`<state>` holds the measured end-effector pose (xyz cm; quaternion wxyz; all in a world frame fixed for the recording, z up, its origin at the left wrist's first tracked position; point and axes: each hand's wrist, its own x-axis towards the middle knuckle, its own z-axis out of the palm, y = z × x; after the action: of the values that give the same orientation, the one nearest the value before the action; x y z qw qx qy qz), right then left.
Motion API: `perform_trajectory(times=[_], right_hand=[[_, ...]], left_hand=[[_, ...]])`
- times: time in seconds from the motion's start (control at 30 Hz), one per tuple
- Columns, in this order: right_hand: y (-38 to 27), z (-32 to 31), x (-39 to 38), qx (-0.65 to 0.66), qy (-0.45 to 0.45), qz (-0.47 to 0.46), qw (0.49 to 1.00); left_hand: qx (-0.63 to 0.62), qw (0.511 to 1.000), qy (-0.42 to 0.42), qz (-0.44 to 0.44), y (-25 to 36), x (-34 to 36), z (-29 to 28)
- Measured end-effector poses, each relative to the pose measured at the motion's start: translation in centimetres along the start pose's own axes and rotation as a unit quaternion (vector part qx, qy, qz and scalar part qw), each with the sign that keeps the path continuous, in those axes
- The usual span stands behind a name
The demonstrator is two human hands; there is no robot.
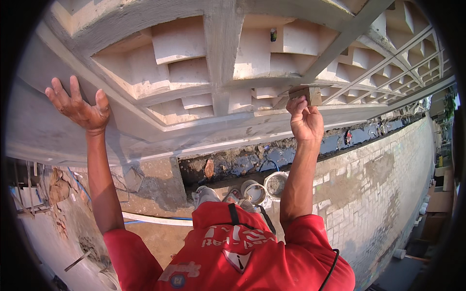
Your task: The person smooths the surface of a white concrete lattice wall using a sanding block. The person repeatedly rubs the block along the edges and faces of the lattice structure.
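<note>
My left hand lies spread against the smooth grey face of the plastered wall, fingers apart and holding nothing. Farther right, my right hand is closed around a small flat grey-brown block, its thumb and fingers gripping the near side. That block rests at the lower bars of the wall's lattice, and its far side is partly hidden. Above both hands, the concrete lattice has thick grey bars and stepped pale blocks set in its openings.
A ditch with dark water runs along the wall's foot. Two buckets stand by my feet, one holding grey material. Brick paving stretches to the right. A white pipe and blue hose lie at left, near rubble.
</note>
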<state>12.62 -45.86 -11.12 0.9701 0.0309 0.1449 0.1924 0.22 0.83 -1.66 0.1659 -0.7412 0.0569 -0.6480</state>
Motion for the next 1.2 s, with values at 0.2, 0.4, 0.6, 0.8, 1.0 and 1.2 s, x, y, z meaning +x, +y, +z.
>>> perform_trajectory(times=[0.2, 0.4, 0.6, 0.8, 1.0, 1.2], right_hand=[[-1.6, -1.3, -4.3, -0.1, -0.121, 0.025, 0.987], [-4.6, -10.3, 2.1, -0.023, 0.011, 0.074, 0.997], [-0.9, -3.8, 2.0, -0.022, 0.07, -0.028, 0.997], [-0.9, -0.2, -4.4, -0.12, -0.141, -0.044, 0.982], [-4.5, -12.3, -3.2, -0.128, -0.035, -0.078, 0.988], [-3.7, -14.2, 0.1, -0.097, 0.017, -0.036, 0.994]], left_hand=[[0.0, 1.0, -0.001, 0.008, -0.1, 0.1, -0.1], [0.01, 1.0, -0.017, 0.015, 0.0, 0.3, -0.1], [0.008, 1.0, -0.02, 0.015, -0.1, 0.2, -0.4], [0.019, 0.999, -0.022, 0.015, 0.0, -0.1, -0.4], [0.01, 0.999, -0.026, 0.021, 0.2, 0.3, -0.2], [0.002, 0.999, -0.021, 0.027, 0.0, 0.2, -0.2]])
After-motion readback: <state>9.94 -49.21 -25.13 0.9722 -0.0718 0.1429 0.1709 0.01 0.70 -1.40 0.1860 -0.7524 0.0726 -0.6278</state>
